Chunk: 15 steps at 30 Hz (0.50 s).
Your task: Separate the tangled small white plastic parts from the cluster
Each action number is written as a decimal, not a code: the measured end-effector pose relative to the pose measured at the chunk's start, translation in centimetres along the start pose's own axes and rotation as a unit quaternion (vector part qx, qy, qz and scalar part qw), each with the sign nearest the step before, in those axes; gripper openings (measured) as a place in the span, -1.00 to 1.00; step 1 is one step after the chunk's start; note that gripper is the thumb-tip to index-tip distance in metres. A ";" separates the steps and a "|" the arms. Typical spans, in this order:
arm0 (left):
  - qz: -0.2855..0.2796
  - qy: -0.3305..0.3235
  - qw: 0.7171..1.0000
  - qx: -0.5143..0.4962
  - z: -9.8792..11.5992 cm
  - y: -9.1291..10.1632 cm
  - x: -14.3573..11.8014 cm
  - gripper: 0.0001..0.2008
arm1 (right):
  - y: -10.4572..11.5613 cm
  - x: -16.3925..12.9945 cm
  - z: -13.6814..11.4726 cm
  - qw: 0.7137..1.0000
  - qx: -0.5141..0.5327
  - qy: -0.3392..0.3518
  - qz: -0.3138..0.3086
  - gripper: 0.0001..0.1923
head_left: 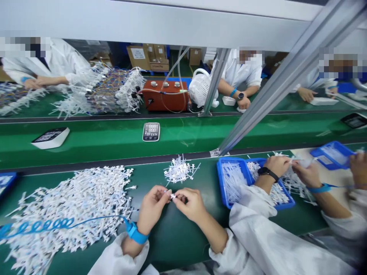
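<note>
From where I sit, I have a small white piece (172, 196) up in front of me, just above the table (172, 244) and between the two hands. The left hand (151, 208) pinches it between thumb and forefinger from one side, and the right hand (192, 204) pinches it from the other, the fingertips nearly meeting. The fingers cover much of it, so I cannot make out its full shape.

Just beyond the fingertips I see a small pile (180, 170) of white-headed pieces with thin pale stems. To the left a far larger heap (77, 206) of similar pieces spreads over the table. A blue wrist strap (137, 233) circles the left wrist, and its coiled blue cord (37, 226) runs across that heap.

On my right, a blue tray (221, 187) holds clear tubes, beside a second tray of small white parts. A co-worker's forearm with a black wristband (268, 173) reaches over them.

Past the table's far edge, a display unit (151, 131) lies on the green belt (183, 133), with another white-sided unit (53, 138) to its left. Farther out I have a wire bundle (111, 89), a reddish box (164, 97) and a white fan (199, 88).
</note>
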<state>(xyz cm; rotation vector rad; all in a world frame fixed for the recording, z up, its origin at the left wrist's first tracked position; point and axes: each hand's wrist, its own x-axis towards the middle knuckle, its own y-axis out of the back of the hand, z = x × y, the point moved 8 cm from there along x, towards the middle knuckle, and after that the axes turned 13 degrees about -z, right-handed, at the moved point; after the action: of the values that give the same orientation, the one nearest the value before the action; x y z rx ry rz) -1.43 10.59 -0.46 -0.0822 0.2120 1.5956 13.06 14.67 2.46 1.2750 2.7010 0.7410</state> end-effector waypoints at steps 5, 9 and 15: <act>-0.022 0.006 0.999 0.044 -1.5 0.0 0.4 -0.71 | -0.2 0.0 1.5 0.999 -0.032 -0.031 -0.003 -0.87; 0.046 -0.128 0.966 0.220 2.5 1.2 -0.1 -0.70 | -1.0 -0.3 2.9 0.993 -0.087 -0.066 -0.039 -0.89; 0.103 -0.268 0.954 0.083 6.7 -7.6 -6.2 -0.80 | -2.2 -0.8 3.7 0.981 -0.132 -0.089 -0.107 -0.85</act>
<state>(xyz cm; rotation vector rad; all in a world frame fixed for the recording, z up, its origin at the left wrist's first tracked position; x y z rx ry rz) 6.95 5.89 6.61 0.5149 -0.0743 1.7385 12.97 14.40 -1.90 0.9273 2.4472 0.8765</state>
